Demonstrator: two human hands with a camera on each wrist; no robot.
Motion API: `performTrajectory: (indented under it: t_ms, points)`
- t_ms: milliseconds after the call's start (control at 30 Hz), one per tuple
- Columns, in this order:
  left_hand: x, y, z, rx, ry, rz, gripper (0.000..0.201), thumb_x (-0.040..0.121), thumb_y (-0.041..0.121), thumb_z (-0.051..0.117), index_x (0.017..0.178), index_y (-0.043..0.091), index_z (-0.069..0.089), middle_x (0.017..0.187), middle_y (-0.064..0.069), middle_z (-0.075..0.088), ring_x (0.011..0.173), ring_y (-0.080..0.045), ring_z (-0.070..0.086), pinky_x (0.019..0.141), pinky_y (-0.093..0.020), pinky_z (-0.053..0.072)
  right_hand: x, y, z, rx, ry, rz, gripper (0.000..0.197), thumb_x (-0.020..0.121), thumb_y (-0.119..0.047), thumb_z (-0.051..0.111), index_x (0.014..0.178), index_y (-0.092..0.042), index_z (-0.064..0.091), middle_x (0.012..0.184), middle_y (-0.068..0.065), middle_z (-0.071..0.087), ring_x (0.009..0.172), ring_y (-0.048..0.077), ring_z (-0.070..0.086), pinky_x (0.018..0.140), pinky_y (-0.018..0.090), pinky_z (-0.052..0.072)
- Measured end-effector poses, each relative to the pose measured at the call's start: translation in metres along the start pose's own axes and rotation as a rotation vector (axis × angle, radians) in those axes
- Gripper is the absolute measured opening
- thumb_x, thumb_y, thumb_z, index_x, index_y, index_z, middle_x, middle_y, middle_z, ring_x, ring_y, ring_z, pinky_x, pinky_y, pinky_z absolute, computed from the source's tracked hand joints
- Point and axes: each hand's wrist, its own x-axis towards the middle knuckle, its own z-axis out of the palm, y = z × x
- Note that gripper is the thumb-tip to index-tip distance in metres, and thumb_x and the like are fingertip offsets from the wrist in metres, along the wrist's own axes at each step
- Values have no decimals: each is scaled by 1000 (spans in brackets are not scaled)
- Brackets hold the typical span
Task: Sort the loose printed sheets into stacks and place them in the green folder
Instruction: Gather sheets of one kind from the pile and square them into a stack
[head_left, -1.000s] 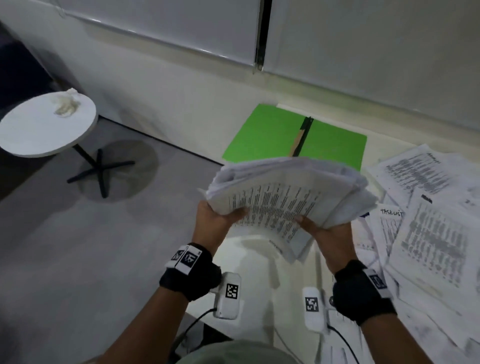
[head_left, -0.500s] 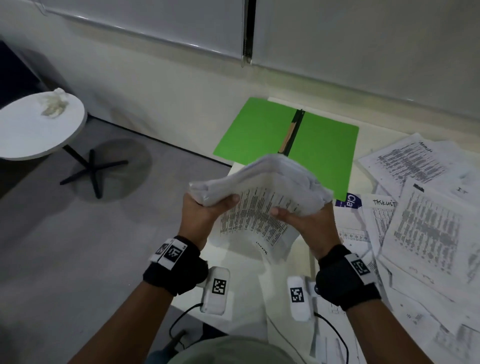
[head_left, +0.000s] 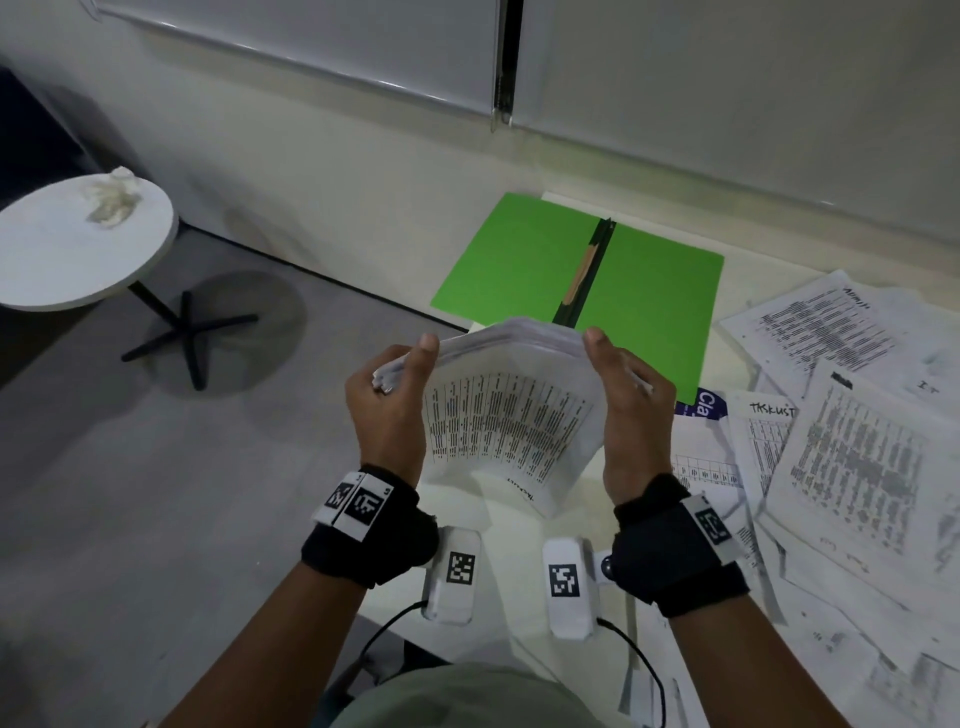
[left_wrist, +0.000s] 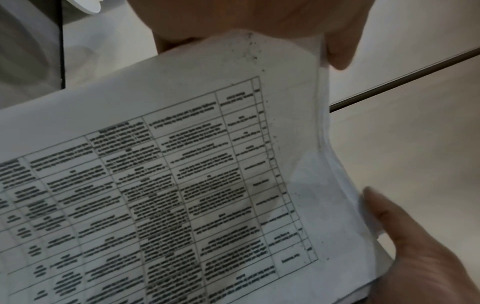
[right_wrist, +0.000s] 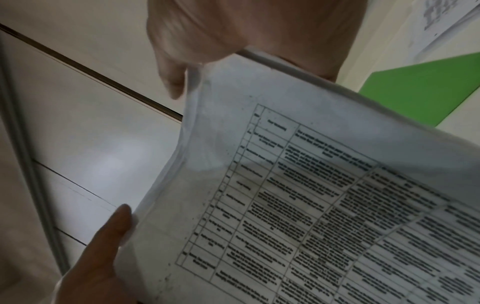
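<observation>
A thick stack of printed sheets (head_left: 506, 415) stands nearly upright above the white table, its printed table facing me. My left hand (head_left: 387, 405) grips its left edge, thumb up along the side and fingers curled behind. My right hand (head_left: 626, 410) grips the right edge the same way. In the left wrist view the stack (left_wrist: 161, 185) fills the frame, and in the right wrist view the stack (right_wrist: 298, 195) does too. The open green folder (head_left: 524, 260) lies flat just beyond, with a dark spine clip (head_left: 584, 275) down its middle.
Several loose printed sheets (head_left: 852, 457) cover the table (head_left: 769, 280) to the right. A round white side table (head_left: 67, 244) with a crumpled tissue stands on the grey floor at the left. Wall panels rise behind the folder.
The stack went from lying fanned and roughly flat in both hands to standing on edge, squeezed narrower. Both hands turned inward, thumbs now up along the stack's sides.
</observation>
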Motion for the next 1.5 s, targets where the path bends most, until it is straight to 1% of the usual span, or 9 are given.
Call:
performTrajectory:
  t_ms: [167,333,467,633,833,933,1100,1333,1500]
  points:
    - [10,-2,-1,10,7,19,31,77,27,62,48,20,53,46,11,41,50,-16,38,54,-31,31,-1,0,2,-64,8,-26,30,73,-46,65,80,-19,75,82,0,73,95,28,67,99,59,45]
    - [18,-11,-17,73,-223,37,28,70,43,73,78,17,68,70,1,65,67,-17,60,65,-28,47,-5,14,-9,-126,-119,27,61,61,-51,82,111,-19,66,109,1,73,105,18,67,97,47,52]
    - [22,-44,-31,140,-299,-224,57,53,12,90,106,11,67,98,-5,75,95,-23,71,86,-46,56,-1,37,-21,-186,-150,156,56,61,-12,89,110,-23,64,100,-6,75,93,7,71,94,48,53]
    - [24,-32,-16,103,-294,-242,42,61,-13,80,89,18,72,89,1,76,87,-18,70,77,-38,56,1,29,-21,-140,-145,83,51,68,2,81,100,-33,61,95,-11,75,92,5,70,92,47,54]
    - [20,-42,-32,116,-364,-284,46,59,4,85,100,17,71,105,-11,73,101,-30,68,83,-45,57,-5,33,-40,-186,-153,52,48,69,-5,83,108,-26,63,99,-10,75,94,7,71,86,31,58]
    - [9,-64,-40,294,-424,-342,50,61,13,83,108,12,66,111,-15,70,107,-34,65,86,-51,56,-10,60,-43,-301,-207,142,47,72,-1,81,102,-33,64,98,-14,73,92,0,69,90,39,57]
    - [14,-61,-35,217,-424,-298,30,72,11,81,93,30,73,105,-6,72,102,-26,67,88,-46,55,-6,66,-47,-255,-129,140,44,67,0,85,90,-32,64,91,-17,71,84,-5,69,78,24,56]
    - [3,-87,-46,332,-543,-378,36,76,5,77,101,31,67,111,-5,70,105,-23,66,90,-49,55,-12,85,-47,-208,-110,221,45,67,0,84,98,-28,66,104,-4,73,100,13,69,96,48,53]
    - [10,-84,-44,399,-477,-304,26,75,15,80,99,20,70,104,-8,73,99,-22,69,90,-45,55,-11,79,-50,-187,-67,171,53,64,-2,87,110,-18,65,106,-2,73,100,12,69,89,35,56]
